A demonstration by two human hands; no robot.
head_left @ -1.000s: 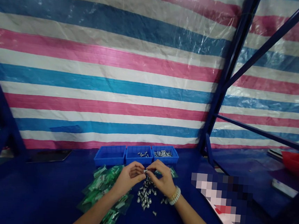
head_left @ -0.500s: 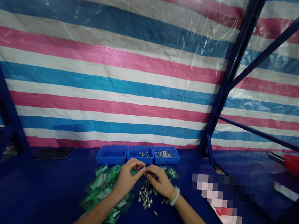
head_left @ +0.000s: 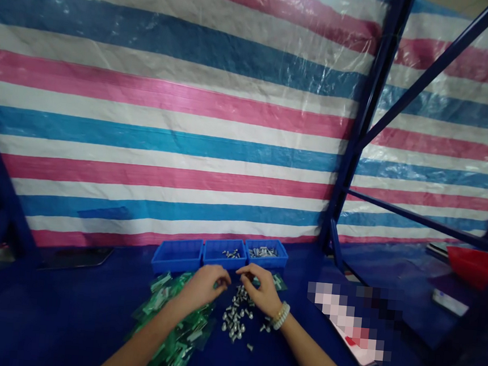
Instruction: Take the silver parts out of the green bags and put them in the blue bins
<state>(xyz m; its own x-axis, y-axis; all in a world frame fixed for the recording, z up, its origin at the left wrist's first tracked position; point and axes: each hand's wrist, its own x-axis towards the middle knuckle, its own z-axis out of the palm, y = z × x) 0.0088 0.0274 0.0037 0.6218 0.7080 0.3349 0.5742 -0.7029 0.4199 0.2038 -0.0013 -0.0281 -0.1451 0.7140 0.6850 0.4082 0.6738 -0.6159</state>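
Note:
My left hand (head_left: 206,285) hovers over the right edge of a heap of green-tinted clear plastic packets (head_left: 188,337) with small parts inside. Its fingers are loosely curled, with a gap to the thumb, and no object shows in them. Facing it, my right hand (head_left: 263,292), with beaded bracelets at the wrist, is above a loose pile of shiny metal screws (head_left: 236,322). Thumb and forefinger are apart there, with nothing visible between them. The two hands do not touch. Some screws lie partly hidden under the right hand.
Three blue bins stand in a row behind the hands: a left bin (head_left: 175,268), a middle bin (head_left: 215,262) with some small metal pieces, and a right bin (head_left: 273,261) with more. A pink-and-white flat object (head_left: 361,355), partly blurred, lies right. Blue frame posts (head_left: 352,158) flank the table.
My hands, whose fingertips met around something small, have drawn apart, the left hand moving left. The whole view has shifted slightly.

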